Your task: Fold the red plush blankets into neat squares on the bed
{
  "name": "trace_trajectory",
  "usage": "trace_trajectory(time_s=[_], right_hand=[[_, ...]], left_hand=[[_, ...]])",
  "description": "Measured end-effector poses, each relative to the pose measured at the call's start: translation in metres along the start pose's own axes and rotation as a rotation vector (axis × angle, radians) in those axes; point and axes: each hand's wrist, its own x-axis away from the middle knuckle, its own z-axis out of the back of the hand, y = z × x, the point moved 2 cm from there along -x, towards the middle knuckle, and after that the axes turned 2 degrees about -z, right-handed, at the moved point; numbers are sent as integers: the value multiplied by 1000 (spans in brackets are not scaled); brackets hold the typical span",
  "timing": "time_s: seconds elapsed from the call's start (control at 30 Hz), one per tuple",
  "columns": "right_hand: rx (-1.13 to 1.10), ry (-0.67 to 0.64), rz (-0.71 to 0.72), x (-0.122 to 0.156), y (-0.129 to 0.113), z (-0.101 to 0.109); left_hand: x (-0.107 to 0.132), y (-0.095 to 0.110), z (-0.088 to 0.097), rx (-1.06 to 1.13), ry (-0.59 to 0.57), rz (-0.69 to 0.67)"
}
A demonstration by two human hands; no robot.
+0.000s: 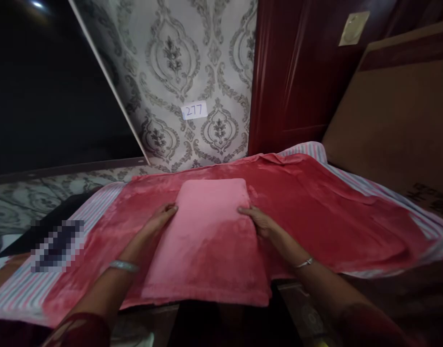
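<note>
A folded pink cloth point(208, 236) lies lengthwise on a spread red plush blanket point(315, 207). My left hand point(159, 219) rests against the folded cloth's left edge, fingers curled along it. My right hand point(255, 221) presses against its right edge, fingers curled under the fold. Both wrists wear thin bangles. The near end of the folded cloth hangs slightly over the front edge of the surface.
A striped sheet point(19, 289) lies under the blanket. A patterned wall with a label reading 277 point(194, 110) stands behind. A dark red door point(293, 72) and a brown cardboard panel point(395, 120) are at the right. A dark screen point(44, 86) fills the left.
</note>
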Motion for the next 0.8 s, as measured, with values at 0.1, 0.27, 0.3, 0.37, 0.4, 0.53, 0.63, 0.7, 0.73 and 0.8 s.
trace_trajectory(time_s=[0.1, 0.27, 0.3, 0.37, 0.4, 0.53, 0.63, 0.7, 0.73, 0.8], right_hand=[[-14, 37, 147, -11, -16, -2], [-1, 140, 187, -29, -5, 17], [11, 157, 166, -31, 3, 22], [15, 180, 137, -33, 18, 29], [15, 190, 136, -33, 24, 31], [13, 200, 153, -30, 30, 34], [-65, 122, 111, -32, 18, 32], [-79, 138, 144, -36, 9, 34], [-66, 170, 179, -38, 6, 35], [-21, 245, 238, -40, 4, 40]], left_hand=[[3, -14, 1, 135, -21, 85], [-2, -22, -2, 230, -3, 155], [-3, -24, -3, 232, -4, 150], [-3, -26, -6, 231, -2, 148], [-3, -28, -7, 229, 1, 163], [8, -27, -10, 270, 26, 270], [19, -22, -10, 338, 5, 301], [25, -21, -10, 366, -20, 306], [27, -22, -9, 376, -32, 306], [32, -23, -8, 394, -51, 312]])
